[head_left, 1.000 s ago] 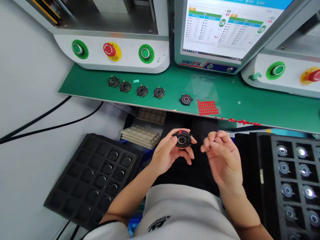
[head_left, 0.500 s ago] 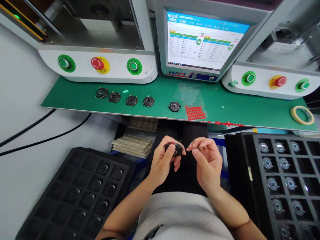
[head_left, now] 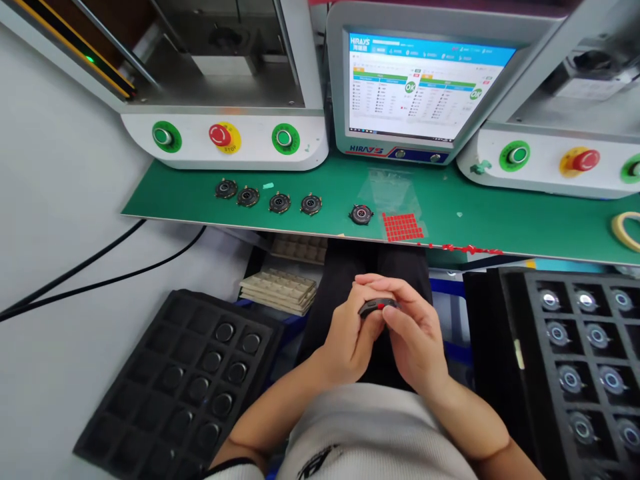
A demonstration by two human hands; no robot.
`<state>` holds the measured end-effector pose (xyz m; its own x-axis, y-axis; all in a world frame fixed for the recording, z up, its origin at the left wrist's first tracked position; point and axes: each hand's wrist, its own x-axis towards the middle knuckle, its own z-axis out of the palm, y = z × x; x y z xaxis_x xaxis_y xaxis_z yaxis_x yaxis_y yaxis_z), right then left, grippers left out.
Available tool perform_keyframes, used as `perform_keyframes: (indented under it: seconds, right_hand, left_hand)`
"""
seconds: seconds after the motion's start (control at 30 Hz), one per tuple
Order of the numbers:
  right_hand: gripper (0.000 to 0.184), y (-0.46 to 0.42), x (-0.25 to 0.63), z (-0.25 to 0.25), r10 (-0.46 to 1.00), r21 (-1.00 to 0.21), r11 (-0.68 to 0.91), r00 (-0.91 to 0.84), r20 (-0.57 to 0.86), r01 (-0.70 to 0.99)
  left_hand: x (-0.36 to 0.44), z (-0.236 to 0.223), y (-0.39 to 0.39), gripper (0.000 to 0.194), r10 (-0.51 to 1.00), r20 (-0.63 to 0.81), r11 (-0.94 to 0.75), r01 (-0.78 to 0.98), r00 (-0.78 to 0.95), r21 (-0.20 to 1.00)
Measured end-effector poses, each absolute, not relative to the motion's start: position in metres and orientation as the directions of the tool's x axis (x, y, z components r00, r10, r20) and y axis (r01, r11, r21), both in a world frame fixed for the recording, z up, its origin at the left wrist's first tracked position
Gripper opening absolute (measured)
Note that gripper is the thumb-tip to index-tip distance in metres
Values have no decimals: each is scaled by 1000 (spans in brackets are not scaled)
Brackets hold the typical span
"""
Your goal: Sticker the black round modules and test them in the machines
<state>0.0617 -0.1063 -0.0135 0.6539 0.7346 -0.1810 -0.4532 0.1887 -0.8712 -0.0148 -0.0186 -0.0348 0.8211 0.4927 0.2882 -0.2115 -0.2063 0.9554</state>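
Over my lap, my left hand point(head_left: 347, 337) is closed around a round black watch case point(head_left: 371, 307), which is turned edge-up. My right hand point(head_left: 417, 327) grips the same watch case from the other side, its thumb against the edge beside a small red sticker point(head_left: 381, 306). The fingers of both hands meet over the far side of the case and hide most of it. On the green bench, just beyond my hands, lie another watch case point(head_left: 361, 214) and a sheet of red stickers point(head_left: 403, 227).
Several watch cases point(head_left: 279, 203) sit in a row on the green bench point(head_left: 200, 215). Behind stand a monitor point(head_left: 425, 93) and two machines with buttons point(head_left: 220, 135). Black foam trays flank me, left point(head_left: 145, 357) and right point(head_left: 530, 347). Red scraps point(head_left: 470, 250) line the bench edge; tape point(head_left: 625, 232) lies right.
My right hand has come left onto the watch case, joining my left hand. The case has turned from face-up to edge-up. The whole view has shifted slightly.
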Motion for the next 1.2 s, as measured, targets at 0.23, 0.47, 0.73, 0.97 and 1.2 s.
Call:
perform_keyframes:
  seconds: [0.23, 0.47, 0.73, 0.97, 1.2]
  right_hand:
    - [20, -99, 52, -16, 658, -855, 282, 737, -158, -435]
    - [21, -88, 38, -15, 493, -837, 328, 835, -244, -438]
    - [17, -83, 38, -15, 426, -816, 318, 841, -333, -483]
    - [9, -94, 54, -18, 574, -903, 178, 786, -228, -392]
    - [65, -115, 78, -19, 713, -947, 313, 641, 285, 72]
  left_hand:
    - [-15, -29, -19, 24, 436, 415, -460, -199, 799, 866]
    - [-13, -32, -16, 28, 389, 484, -609, -176, 784, 773]
    - [-7, -42, -18, 26, 347, 506, -685, -156, 790, 712]
    - [-5, -35, -17, 19, 506, 165, -38, -169, 847, 985]
    - [-1, -11, -14, 33, 207, -156, 803, -77, 966, 591]
